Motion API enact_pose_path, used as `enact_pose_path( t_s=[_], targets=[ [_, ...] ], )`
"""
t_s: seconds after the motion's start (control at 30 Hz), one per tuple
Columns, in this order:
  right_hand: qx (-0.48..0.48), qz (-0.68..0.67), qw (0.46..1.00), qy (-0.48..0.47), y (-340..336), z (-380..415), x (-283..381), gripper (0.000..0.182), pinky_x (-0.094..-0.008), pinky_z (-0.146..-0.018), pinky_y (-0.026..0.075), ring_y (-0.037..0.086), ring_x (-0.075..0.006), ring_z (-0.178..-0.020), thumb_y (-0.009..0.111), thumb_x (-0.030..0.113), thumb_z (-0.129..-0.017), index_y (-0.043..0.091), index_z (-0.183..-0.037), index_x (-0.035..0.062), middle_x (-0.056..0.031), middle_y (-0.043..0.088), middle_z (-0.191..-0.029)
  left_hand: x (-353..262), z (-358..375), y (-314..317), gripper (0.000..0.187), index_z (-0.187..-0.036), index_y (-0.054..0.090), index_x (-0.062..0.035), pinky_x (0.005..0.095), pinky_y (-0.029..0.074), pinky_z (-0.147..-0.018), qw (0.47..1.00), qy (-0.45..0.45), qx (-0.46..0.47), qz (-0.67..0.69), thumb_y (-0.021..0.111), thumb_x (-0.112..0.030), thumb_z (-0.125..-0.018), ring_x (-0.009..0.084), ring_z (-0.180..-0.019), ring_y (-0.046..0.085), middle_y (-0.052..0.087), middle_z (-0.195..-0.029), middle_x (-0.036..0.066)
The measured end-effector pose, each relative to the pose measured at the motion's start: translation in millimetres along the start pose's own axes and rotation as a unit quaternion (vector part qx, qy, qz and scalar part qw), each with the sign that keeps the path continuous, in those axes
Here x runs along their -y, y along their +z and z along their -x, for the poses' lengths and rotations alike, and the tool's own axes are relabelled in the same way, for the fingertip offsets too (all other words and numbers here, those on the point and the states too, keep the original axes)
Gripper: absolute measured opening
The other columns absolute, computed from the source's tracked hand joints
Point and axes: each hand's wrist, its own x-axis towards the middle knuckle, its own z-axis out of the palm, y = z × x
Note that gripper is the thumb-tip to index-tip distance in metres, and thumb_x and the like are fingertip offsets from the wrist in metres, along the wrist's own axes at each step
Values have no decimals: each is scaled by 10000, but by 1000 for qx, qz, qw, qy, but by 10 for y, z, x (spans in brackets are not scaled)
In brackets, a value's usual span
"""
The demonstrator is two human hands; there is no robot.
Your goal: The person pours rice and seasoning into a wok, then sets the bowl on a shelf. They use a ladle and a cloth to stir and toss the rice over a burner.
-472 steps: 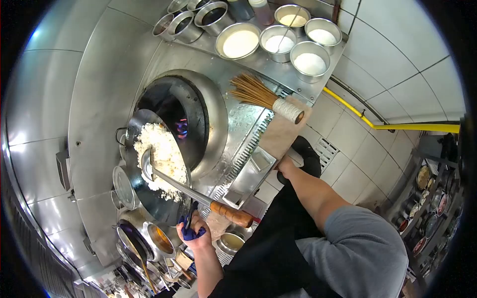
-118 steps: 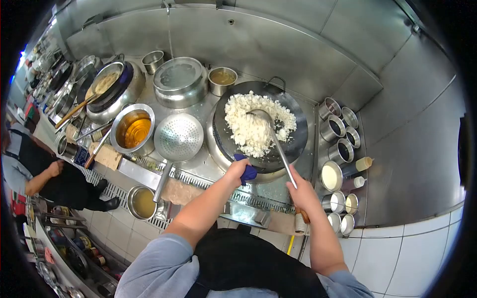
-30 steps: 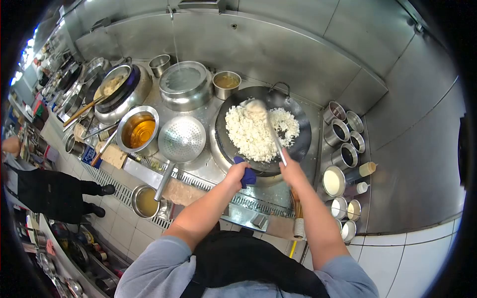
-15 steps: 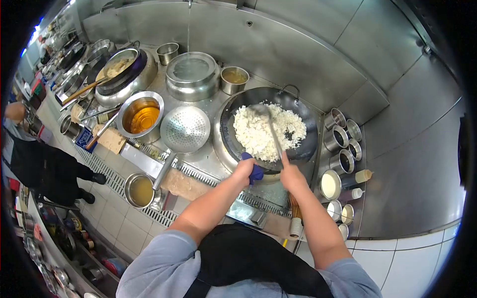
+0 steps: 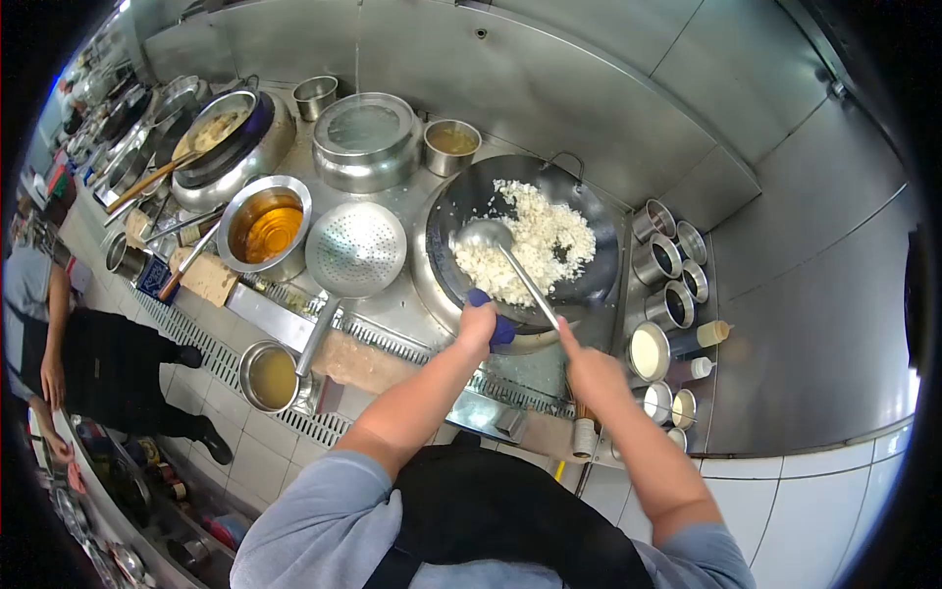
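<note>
A large dark wok (image 5: 601,218) sits on the stove at centre right, with white rice (image 5: 549,228) spread across its bottom. My left hand (image 5: 478,326) is closed on a folded blue cloth (image 5: 502,332) at the wok's near rim; the part of the rim under the cloth is hidden. In my right hand (image 5: 597,377) is the handle of a metal ladle (image 5: 530,283). The ladle's bowl rests at the left side of the rice, its underside out of sight.
Left of the wok lies a perforated strainer (image 5: 355,250), beside a pot of amber oil (image 5: 273,234). Behind stand a lidded steel pot (image 5: 365,142) and a small pot (image 5: 452,147). Seasoning containers (image 5: 650,351) line the right side. Another person (image 5: 98,363) stands at far left.
The ladle's bowl has moved left and slightly down across the rice, and my right hand has moved right and down. The rice lies differently. The other person at left has shifted.
</note>
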Motion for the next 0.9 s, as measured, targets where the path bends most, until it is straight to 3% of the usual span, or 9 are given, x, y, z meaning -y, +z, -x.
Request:
enact_pose_path(
  t_s=[0.17,0.23,0.37,0.4,0.47,0.53,0.67,0.73,0.9],
  targets=[
    [-41,151,988,1,-461,667,-528,760,-445,-579,510,638,-337,-657,472,9,-821,169,-1461,284,-194,621,-792,-176,227,-30,151,-878,536,-25,337,497,-518,999,-12,27,33,556,-125,-766,210,-600,584,555,-742,82],
    [-62,146,987,4,-636,950,-615,773,-425,-571,513,638,-318,-636,516,30,-802,188,-1460,269,-173,619,-767,-299,321,-79,163,-873,537,-20,331,508,-511,986,-100,102,84,573,-159,-797,212,-600,602,565,-737,86],
    [-65,94,993,28,-615,1357,-691,722,-400,-543,507,625,-296,-583,550,86,-806,258,-1446,249,-153,610,-694,-424,369,-86,131,-855,522,-19,343,503,-488,983,-123,136,20,552,-138,-810,222,-570,597,563,-712,86],
    [15,103,993,49,-580,1279,-553,729,-430,-567,503,627,-322,-614,519,76,-820,205,-1460,228,-175,622,-707,-375,280,-78,131,-855,522,-19,343,503,-488,983,-123,134,20,552,-138,-810,222,-570,597,563,-712,86],
    [65,18,996,55,-52,830,-436,726,-474,-605,493,627,-368,-684,461,64,-825,166,-1461,253,-228,627,-802,-156,128,-16,166,-923,503,-54,378,427,-438,983,-150,105,25,542,-168,-809,222,-609,564,552,-793,89],
    [26,-26,996,80,220,385,-218,763,-500,-689,479,629,-390,-727,430,53,-809,96,-1473,223,-259,625,-807,-181,152,5,158,-922,502,-55,378,421,-437,982,-146,119,13,535,-154,-803,224,-603,559,552,-794,91],
    [10,-139,987,83,346,-114,196,749,-497,-692,478,629,-394,-736,426,72,-825,83,-1476,217,-267,621,-811,-210,232,34,149,-908,499,-39,392,448,-473,985,-146,95,12,520,-115,-781,237,-618,568,550,-785,93],
    [47,-148,987,51,213,28,219,757,-501,-663,475,628,-397,-726,427,74,-836,51,-1476,220,-264,620,-806,-211,283,54,137,-890,492,-20,388,485,-547,989,-115,85,44,510,-77,-766,249,-637,580,540,-768,95],
    [101,-48,993,32,55,714,-362,738,-509,-634,485,626,-404,-712,416,74,-843,49,-1474,176,-256,627,-815,-170,286,54,119,-869,492,-25,369,493,-556,994,-85,48,57,508,-51,-754,242,-624,575,533,-759,93]
  ],
)
